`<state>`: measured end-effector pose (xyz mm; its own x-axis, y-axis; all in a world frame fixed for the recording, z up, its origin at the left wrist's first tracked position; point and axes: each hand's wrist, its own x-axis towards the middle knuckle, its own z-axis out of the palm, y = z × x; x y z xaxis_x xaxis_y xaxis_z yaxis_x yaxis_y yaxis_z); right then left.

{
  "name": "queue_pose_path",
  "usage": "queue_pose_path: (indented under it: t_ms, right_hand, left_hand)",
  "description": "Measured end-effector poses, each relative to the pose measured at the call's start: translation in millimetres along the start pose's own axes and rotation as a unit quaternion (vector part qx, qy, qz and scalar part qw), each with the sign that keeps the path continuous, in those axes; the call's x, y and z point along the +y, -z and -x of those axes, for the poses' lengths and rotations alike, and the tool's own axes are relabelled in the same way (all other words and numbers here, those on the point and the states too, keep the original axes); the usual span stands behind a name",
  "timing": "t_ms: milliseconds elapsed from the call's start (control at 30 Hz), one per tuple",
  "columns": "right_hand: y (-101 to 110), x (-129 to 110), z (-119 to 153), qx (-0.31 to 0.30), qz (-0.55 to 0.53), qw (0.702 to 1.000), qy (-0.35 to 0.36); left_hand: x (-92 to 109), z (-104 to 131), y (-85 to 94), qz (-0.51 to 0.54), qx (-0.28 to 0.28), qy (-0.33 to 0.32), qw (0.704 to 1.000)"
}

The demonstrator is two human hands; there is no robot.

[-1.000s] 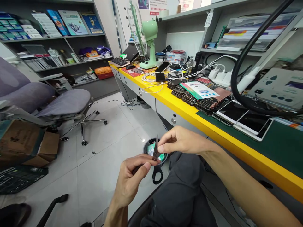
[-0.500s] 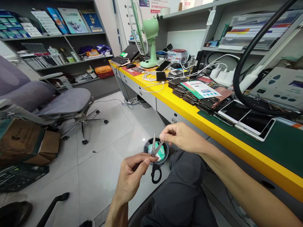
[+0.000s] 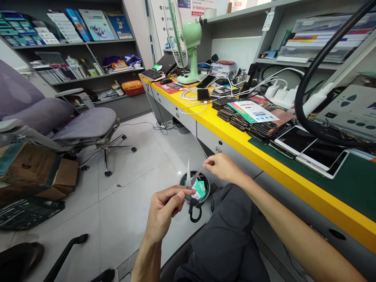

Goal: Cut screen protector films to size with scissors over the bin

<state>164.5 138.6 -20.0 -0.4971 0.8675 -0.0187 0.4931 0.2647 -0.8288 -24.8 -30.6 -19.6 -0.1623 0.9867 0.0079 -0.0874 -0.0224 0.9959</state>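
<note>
The left hand (image 3: 163,209) grasped open steel scissors with black handles (image 3: 188,178) near their pivot, on the near side of a round grey bin (image 3: 208,192); the right hand's (image 3: 221,167) grip pinched the right blade near its tip.

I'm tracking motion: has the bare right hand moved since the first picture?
Yes: the right hand moved up in view, closer to the silver rectangular drawer latch.

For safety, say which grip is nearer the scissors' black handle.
Left: the left grip is close beside the black handle; the right grip is farther, at a blade tip.
</note>
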Motion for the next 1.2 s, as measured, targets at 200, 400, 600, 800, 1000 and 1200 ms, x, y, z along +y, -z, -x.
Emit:
queue_pose_path:
  t_ms: [200,400,600,800,1000,1200]
  right_hand:
    - [-22,10,-3,0.047,0.051,0.998,0.005]
    - [-29,9,19,0.008,-0.059,0.998,-0.023]
    - [-45,-3,52,-0.032,-0.194,0.979,-0.046]
    - [-45,-13,67,-0.014,-0.324,0.943,-0.076]
    - [-40,-19,78,-0.062,-0.378,0.922,-0.061]
    - [-46,-21,88,-0.185,-0.468,0.864,-0.034]
  left_hand:
    - [6,-8,-3.7,0.068,0.045,0.036,0.996]
    - [13,-16,-7.5,0.128,0.075,0.068,0.987]
    - [16,-19,-11.5,0.156,0.046,0.065,0.985]
    - [20,-21,-15.8,0.155,0.021,0.048,0.987]
    - [23,-22,-16.6,0.147,0.005,0.037,0.988]
    - [23,-20,-16.7,0.135,-0.021,0.015,0.991]
